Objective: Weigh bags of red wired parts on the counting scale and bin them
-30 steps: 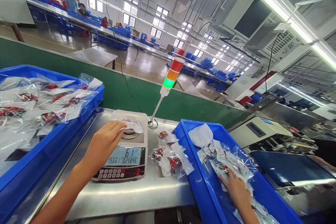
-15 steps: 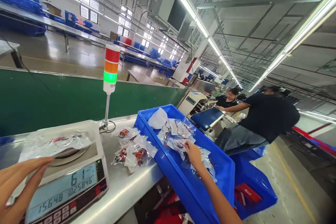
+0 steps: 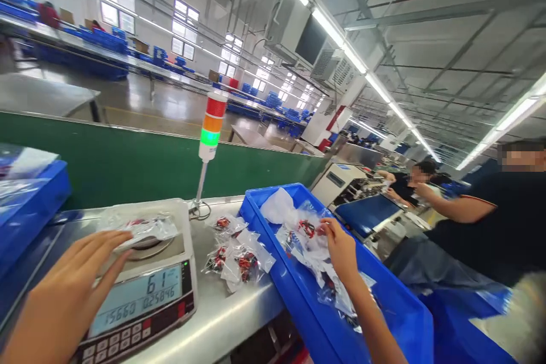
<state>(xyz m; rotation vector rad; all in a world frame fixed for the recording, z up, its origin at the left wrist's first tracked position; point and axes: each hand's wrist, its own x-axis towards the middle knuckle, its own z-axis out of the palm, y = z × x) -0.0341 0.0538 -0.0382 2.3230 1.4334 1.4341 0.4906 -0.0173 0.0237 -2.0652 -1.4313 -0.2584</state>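
My left hand (image 3: pixel 68 290) lies at the lower left with its fingers spread, their tips at a clear plastic bag (image 3: pixel 143 229) of small red-and-black parts on the pan of a digital counting scale (image 3: pixel 140 301). The scale's display shows 61. My right hand (image 3: pixel 341 253) reaches into a blue plastic crate (image 3: pixel 362 301) and pinches one of the clear bags (image 3: pixel 307 237) heaped there. Several similar bags (image 3: pixel 234 256) lie loose on the steel table between the scale and the crate.
A red, amber and green stack light (image 3: pixel 209 131) stands behind the scale, against a green conveyor side (image 3: pixel 106 165). Another blue crate (image 3: pixel 29 193) sits at the far left. A co-worker (image 3: pixel 482 227) sits at the right, and another (image 3: pixel 413 190) works beyond the blue-topped bench (image 3: pixel 367 215).
The view has swung slightly left. My left hand has come back toward the bag on the scale, and my right hand has moved further in among the bags in the crate.
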